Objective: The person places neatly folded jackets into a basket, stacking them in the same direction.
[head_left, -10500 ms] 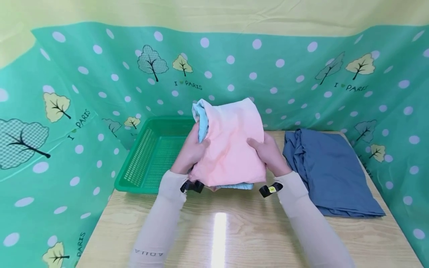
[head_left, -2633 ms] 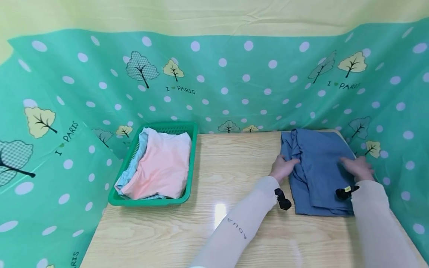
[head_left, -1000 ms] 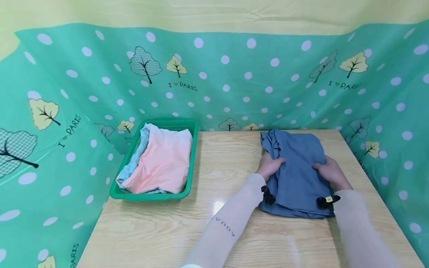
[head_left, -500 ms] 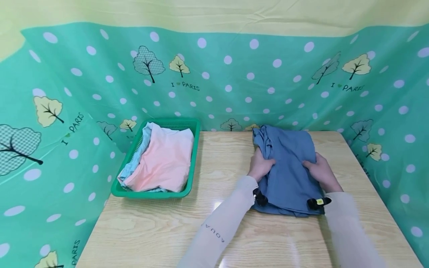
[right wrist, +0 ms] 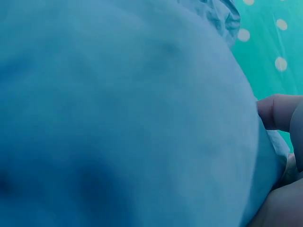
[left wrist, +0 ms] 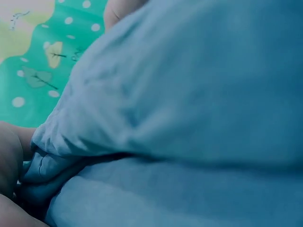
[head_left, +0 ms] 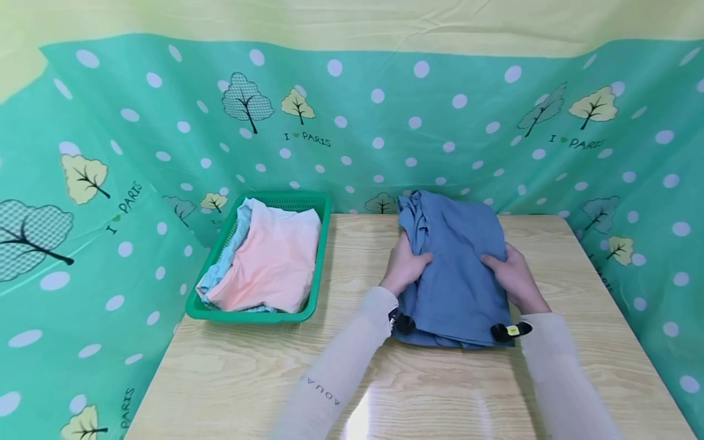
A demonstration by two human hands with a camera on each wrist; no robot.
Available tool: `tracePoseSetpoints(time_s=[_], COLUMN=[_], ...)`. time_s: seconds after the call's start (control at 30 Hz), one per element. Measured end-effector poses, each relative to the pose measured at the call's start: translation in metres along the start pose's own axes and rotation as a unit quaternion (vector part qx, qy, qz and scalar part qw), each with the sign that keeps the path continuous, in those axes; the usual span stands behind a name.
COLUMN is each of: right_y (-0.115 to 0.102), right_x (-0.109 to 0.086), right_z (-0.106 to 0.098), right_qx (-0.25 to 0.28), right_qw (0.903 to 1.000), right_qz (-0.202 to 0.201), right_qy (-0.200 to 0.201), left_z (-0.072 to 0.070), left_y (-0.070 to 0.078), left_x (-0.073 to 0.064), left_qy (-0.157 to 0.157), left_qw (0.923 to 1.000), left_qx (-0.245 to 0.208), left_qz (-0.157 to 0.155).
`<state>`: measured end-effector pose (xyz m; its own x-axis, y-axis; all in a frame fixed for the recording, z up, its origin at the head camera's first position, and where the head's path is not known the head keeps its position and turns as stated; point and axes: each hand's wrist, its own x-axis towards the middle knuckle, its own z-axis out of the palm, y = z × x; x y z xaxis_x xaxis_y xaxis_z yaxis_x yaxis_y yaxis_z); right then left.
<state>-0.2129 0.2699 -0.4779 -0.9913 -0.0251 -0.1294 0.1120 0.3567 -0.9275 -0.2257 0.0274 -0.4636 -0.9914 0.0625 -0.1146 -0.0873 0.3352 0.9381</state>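
A folded blue cloth (head_left: 459,275) hangs between my two hands, its far end tilted up in front of the curtain. My left hand (head_left: 406,267) grips its gathered left edge, thumb on top and fingers underneath. On the opposite edge, my right hand (head_left: 516,276) holds it the same way. Blue fabric (left wrist: 189,94) fills most of the left wrist view, where loose folds bunch beside the left hand. The right wrist view shows the smooth fabric (right wrist: 142,104) with a thumb at its edge. The fingers under the cloth are mostly hidden.
Left of the cloth stands a green plastic basket (head_left: 247,316) holding a folded pink cloth (head_left: 277,256) and light blue fabric (head_left: 233,244). All this is on a wooden table (head_left: 440,391). A green dotted curtain (head_left: 379,116) encloses its back and sides.
Earlier my hands held the pink cloth, which now lies in the basket. Since then they have taken hold of the blue cloth on the right, moved it left and raised its far end.
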Motion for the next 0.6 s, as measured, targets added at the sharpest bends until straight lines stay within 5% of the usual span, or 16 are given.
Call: tracePoseSetpoints(time_s=[0.6], right_y=[-0.039], right_x=[0.001], right_z=[0.038], right_qx=[0.082], right_qw=[0.9948], right_qz=[-0.023], right_qy=[-0.057], left_z=[-0.075], left_y=[0.0], left_x=[-0.024], left_qy=[-0.025], left_qw=[0.9963], left_qx=[-0.081], left_qz=[0.013])
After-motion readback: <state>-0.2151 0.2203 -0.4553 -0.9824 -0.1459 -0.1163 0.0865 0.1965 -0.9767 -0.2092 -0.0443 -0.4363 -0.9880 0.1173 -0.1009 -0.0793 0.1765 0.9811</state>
